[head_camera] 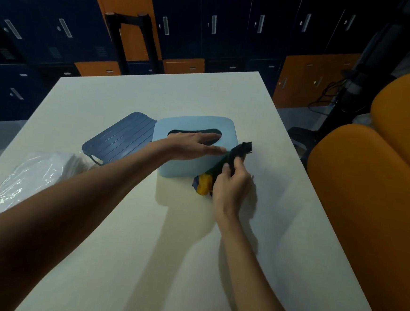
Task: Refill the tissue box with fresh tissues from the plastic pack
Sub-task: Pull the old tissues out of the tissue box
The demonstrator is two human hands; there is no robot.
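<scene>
Pale, matt worktop [117,259], seen from above, its far edge towards a wall of dark blue and orange lockers [209,20]. Each locker door carries a small pale plate; the marks on them are too small to read. A black tubular frame [128,26] stands before the lockers, an orange upholstered chair [367,192] sits beside the worktop's right edge, and dark cables [331,96] trail on the floor behind it.

Centre: the light blue tissue box [173,170], its oval slot facing up. My left hand [195,146] lies flat on its top, fingers straight and together, partly over the slot. My right hand [231,184] has its fingers curled round a bunched cloth [242,149], dark with green and yellow patches, held against the box's right side.

Left of the box, touching it: a dark blue ribbed panel [119,138], lying flat. Near the worktop's left edge: the clear plastic pack [30,178], with white tissues visible inside.
</scene>
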